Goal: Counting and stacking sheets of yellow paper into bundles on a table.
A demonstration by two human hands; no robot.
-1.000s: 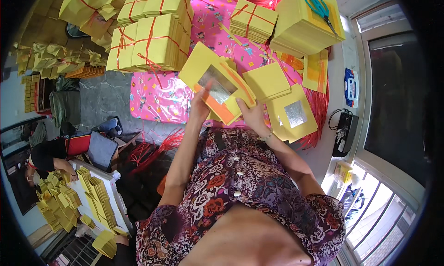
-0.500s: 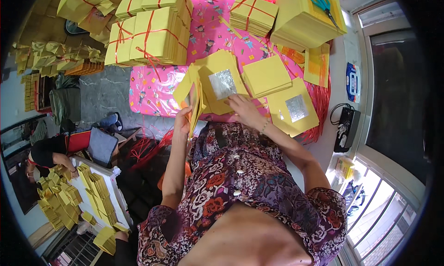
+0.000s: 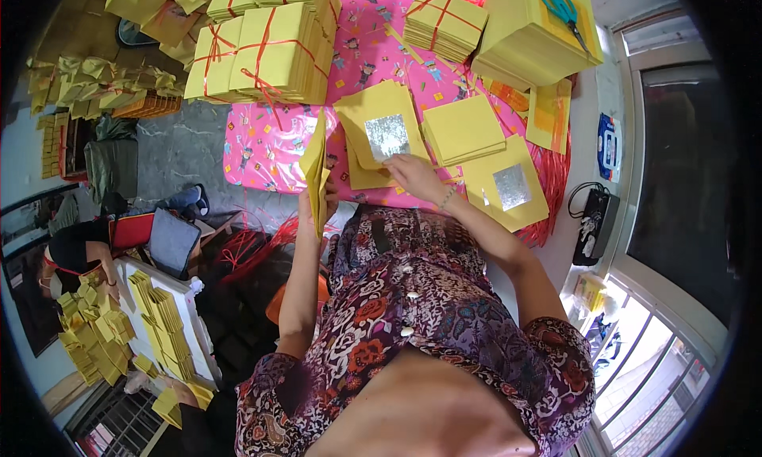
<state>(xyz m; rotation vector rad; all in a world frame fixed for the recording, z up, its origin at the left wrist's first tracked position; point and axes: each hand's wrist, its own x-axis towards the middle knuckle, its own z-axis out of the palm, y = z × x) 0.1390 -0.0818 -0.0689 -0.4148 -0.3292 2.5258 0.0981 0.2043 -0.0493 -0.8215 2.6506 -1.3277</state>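
Yellow papers (image 3: 315, 165) stand on edge, pinched in the left hand (image 3: 306, 211) and rising above it. Silver-patched paper (image 3: 384, 131) lies on the desk (image 3: 270, 155), under the fingertips of the right hand (image 3: 416, 177); whether they pinch it, I cannot tell.

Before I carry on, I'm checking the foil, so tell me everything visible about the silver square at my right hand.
The silver square is bright, speckled and foil-like, seemingly wrinkled. It lies flat, slightly turned, on a yellow sheet, which shows along its left and far sides. The right hand is at its near edge; whether it presses is unclear.
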